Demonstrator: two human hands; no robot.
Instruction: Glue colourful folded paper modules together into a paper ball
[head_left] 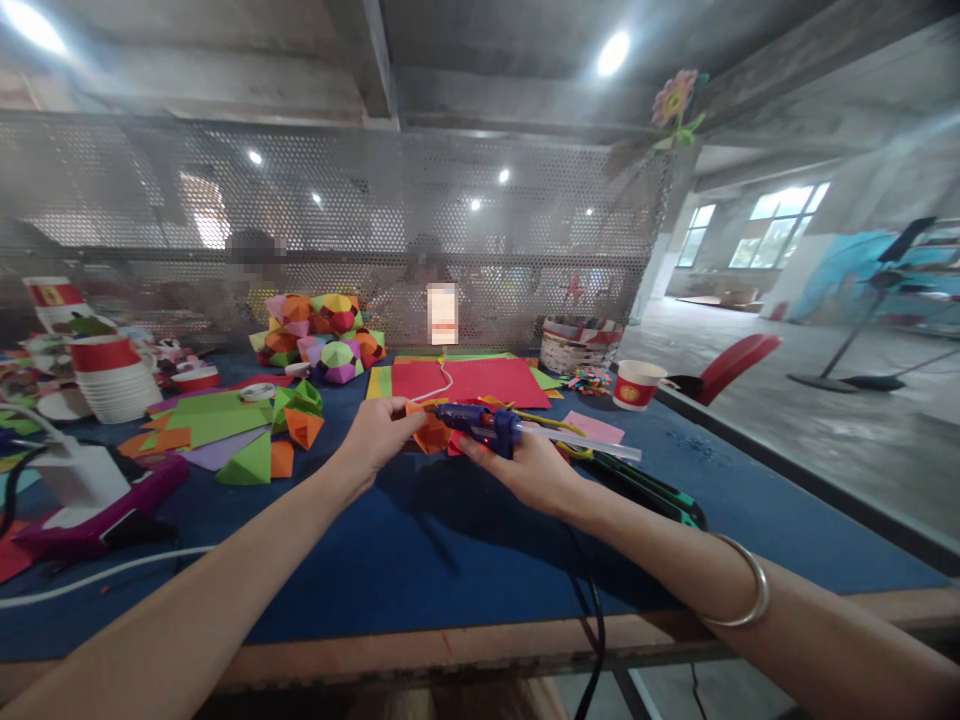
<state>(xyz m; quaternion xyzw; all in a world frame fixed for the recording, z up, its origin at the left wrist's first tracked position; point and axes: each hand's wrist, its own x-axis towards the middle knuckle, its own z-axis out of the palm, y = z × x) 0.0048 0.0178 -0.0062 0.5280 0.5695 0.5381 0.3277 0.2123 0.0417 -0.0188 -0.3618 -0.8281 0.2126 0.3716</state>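
My left hand point(379, 435) is closed on a small orange folded paper piece point(429, 430), holding it just above the blue table point(420, 545). My right hand point(529, 470) grips a blue hot glue gun point(480, 425) lying sideways, its nozzle pointing left at the orange piece. A black cord point(592, 600) runs from the gun over the table's front edge. A silver bangle point(750, 585) sits on my right wrist.
Red and green paper sheets point(469, 380) lie behind my hands, and folded paper balls point(322, 335) are piled further back. Stacked paper cups point(112, 375) stand at left, one cup point(636, 385) at right. Green-handled scissors point(652, 490), a white device point(82, 480), a mesh screen behind.
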